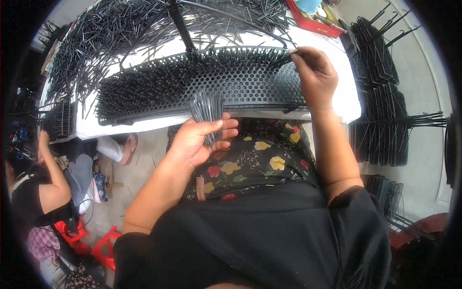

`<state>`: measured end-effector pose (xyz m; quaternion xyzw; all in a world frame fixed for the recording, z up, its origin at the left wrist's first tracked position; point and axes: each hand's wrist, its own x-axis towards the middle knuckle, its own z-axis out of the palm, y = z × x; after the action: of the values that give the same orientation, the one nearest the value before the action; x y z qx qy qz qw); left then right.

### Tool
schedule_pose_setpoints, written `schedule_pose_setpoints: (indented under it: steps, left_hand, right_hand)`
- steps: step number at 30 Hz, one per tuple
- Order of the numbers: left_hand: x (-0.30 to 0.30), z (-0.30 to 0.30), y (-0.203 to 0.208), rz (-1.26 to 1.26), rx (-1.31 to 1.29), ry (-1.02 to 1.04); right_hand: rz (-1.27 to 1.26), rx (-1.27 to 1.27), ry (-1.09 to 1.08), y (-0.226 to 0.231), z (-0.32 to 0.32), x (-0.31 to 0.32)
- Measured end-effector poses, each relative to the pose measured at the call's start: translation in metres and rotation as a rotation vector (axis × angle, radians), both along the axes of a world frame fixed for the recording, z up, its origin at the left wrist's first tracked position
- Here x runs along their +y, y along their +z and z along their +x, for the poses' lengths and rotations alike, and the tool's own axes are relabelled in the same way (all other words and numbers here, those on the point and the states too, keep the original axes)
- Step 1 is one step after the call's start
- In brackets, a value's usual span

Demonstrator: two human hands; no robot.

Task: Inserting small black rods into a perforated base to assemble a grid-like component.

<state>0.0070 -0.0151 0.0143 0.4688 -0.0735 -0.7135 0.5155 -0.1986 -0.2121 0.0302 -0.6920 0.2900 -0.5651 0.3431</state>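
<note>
A bundle of thin, glossy black sticks (207, 107) lies across my left hand (190, 142), held under the thumb with the fingers curled behind. In front of me is a long black panel (243, 89) full of round holes. Upright black sticks (144, 91) fill its left part and line its far edge, while bare holes show in the middle and right. Over the panel's far right corner, my right hand (318, 79) pinches dark sticks (283, 59) between thumb and fingertips. Their lower ends merge with those standing in the panel, so I cannot tell how deep they sit.
Loose black sticks (106, 43) heap over the white table (344, 86) behind the panel. A metal bar (180, 26) crosses above. A red tray (315, 21) stands far right. Black racks (380, 120) line the right wall. Another person (50, 188) works at left near red stools (106, 245).
</note>
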Motion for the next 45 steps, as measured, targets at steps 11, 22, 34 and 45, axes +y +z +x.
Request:
schedule_pose_setpoints:
  steps: [11, 22, 34, 45]
  left_hand:
    - [0.003, -0.002, -0.010, 0.011, -0.013, -0.026]
    - [-0.003, 0.003, -0.006, -0.049, -0.095, 0.021]
    - [0.005, -0.016, -0.020, -0.103, -0.145, -0.117]
    - [-0.001, 0.040, -0.086, -0.227, 0.031, -0.617]
  right_hand:
    - [-0.306, 0.443, 0.012, -0.001, 0.009, 0.012]
    - [-0.499, 0.646, 0.065, 0.009, 0.020, -0.015]
    - [-0.493, 0.550, 0.262, 0.005, 0.044, 0.054]
    - [-0.445, 0.563, 0.267, 0.006, 0.048, 0.053]
